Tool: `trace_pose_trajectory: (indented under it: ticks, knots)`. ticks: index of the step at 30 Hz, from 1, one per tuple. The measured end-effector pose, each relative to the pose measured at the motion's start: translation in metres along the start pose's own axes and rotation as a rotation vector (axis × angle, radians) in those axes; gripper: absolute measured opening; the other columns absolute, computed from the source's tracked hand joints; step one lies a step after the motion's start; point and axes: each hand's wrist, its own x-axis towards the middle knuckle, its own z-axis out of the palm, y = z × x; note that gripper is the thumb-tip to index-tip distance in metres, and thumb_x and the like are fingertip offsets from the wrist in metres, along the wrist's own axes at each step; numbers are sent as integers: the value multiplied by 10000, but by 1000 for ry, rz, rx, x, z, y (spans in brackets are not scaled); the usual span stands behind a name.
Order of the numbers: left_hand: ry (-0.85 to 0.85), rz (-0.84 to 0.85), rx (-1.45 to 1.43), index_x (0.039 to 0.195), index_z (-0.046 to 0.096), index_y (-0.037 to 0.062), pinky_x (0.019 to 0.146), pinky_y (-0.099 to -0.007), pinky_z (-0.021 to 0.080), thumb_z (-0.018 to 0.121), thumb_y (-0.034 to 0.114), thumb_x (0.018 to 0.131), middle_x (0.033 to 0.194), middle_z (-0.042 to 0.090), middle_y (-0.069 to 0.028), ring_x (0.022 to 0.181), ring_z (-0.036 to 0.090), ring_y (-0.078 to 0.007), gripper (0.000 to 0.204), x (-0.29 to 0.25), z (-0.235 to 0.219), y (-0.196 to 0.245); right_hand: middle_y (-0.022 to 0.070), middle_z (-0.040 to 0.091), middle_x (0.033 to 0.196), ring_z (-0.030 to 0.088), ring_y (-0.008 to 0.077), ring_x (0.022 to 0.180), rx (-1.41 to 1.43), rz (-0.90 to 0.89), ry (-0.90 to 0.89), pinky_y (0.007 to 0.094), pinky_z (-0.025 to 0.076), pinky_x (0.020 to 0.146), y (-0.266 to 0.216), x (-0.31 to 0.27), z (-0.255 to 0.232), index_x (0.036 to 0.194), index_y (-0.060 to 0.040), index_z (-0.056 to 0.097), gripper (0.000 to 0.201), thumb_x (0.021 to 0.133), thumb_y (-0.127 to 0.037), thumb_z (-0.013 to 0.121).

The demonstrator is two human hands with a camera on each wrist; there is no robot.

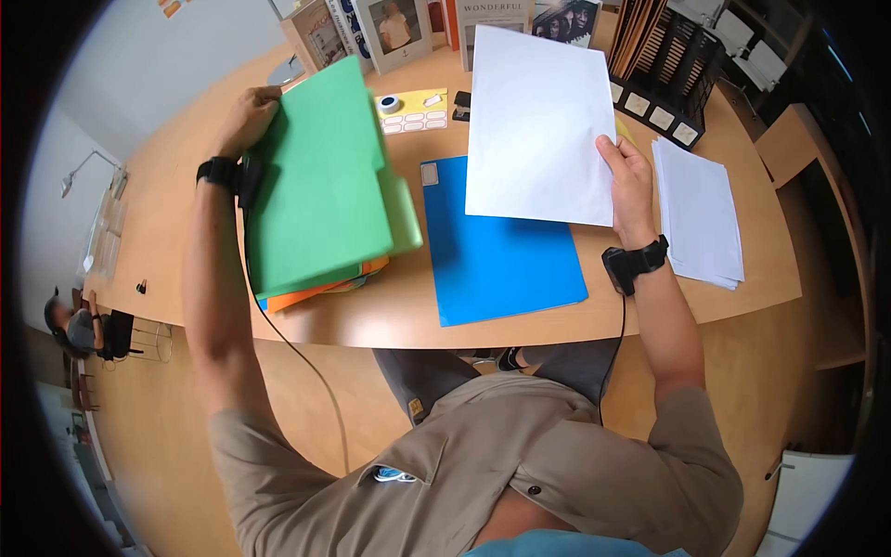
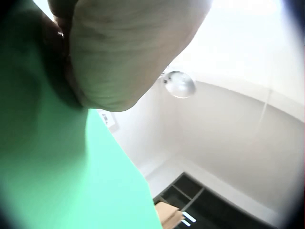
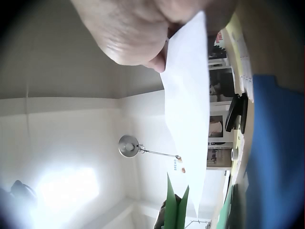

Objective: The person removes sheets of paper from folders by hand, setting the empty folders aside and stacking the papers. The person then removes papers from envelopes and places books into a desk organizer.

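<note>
My left hand [image 1: 252, 121] grips the upper left edge of a green folder [image 1: 320, 186], raised over a stack with orange folders [image 1: 320, 295] and a light green one [image 1: 402, 215]. The left wrist view shows the hand [image 2: 124, 52] against the green folder [image 2: 109, 176]. My right hand [image 1: 631, 186] pinches a white sheet [image 1: 538, 130] by its right edge, thumb on top. Below the sheet a blue folder [image 1: 501, 269] with a white corner label lies flat. In the right wrist view the green folder's [image 3: 175, 210] two flaps stand slightly apart.
A stack of white paper [image 1: 701, 213] lies at the right, beside a black file rack [image 1: 673, 79]. Books [image 1: 394, 32] stand along the back. Behind the blue folder are a label sheet [image 1: 413, 122], a tape roll [image 1: 389, 104] and a black stapler [image 1: 461, 106].
</note>
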Motion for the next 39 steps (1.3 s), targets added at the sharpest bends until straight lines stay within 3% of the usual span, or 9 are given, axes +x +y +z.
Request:
trace_pose_trajectory:
  ticks: [2,9,11,16,17,22,33,36,39]
  knots:
    - [16,21,-16,1098,751,-37,772,-397,583,532,66,950,889,776,-156,782,727,-233,283,22,19,-86,69,775,1047,707,95,905,10,41,-4,246,552,810,5,-2,4,1174,22,722,233,1081,-186,673]
    - [-66,-221,419,1082,749,72,1001,-513,540,547,89,916,1161,742,-227,1167,661,-428,262,-11,70,-130,30,760,938,651,45,786,-128,115,-145,212,518,717,30,-7,8,1116,21,720,189,1085,-157,665]
    - [-120,-241,499,1293,692,141,1079,-523,507,625,152,913,1390,639,-200,1273,608,-433,386,-17,74,-130,12,741,913,623,30,769,-147,118,-143,205,503,706,27,-9,11,1099,15,722,178,1085,-152,663]
    - [-83,-152,80,1509,576,97,1113,-503,499,712,453,964,1435,567,-232,1332,601,-404,665,-25,101,-67,-17,705,853,586,9,738,-235,109,-172,188,473,665,37,-6,11,1065,16,719,177,1086,-149,659]
    - [-136,-154,145,1584,514,92,1122,-498,498,713,697,901,1439,556,-260,1372,587,-412,934,-23,109,-57,-17,705,853,586,9,738,-234,110,-176,188,473,665,36,-7,12,1065,16,719,177,1086,-149,659]
    - [-237,-253,412,1630,458,128,1235,-636,293,682,969,675,1534,437,-288,1497,420,-478,1293,-35,135,15,-38,677,827,541,3,707,-233,113,-209,191,440,629,30,-14,14,1036,3,720,171,1085,-151,665]
    - [-215,-197,405,1646,404,71,1199,-648,316,828,775,700,1484,452,-268,1455,424,-440,1253,-37,161,10,-17,721,914,627,45,780,-224,11,-107,213,505,703,-13,-2,-7,1112,9,725,181,1082,-160,668]
    - [21,178,352,1617,435,54,1153,-569,397,863,607,814,1440,477,-294,1391,446,-458,1065,-67,159,31,20,756,1009,697,88,857,-110,-100,61,252,563,773,-65,3,-29,1158,21,722,211,1077,-165,664]
    - [-233,346,22,1545,548,93,1179,-523,426,945,587,712,1536,436,-286,1441,439,-461,1046,-120,127,103,55,762,1074,724,128,908,-119,-194,221,296,593,811,-98,11,-103,1180,33,718,237,1067,-170,669]
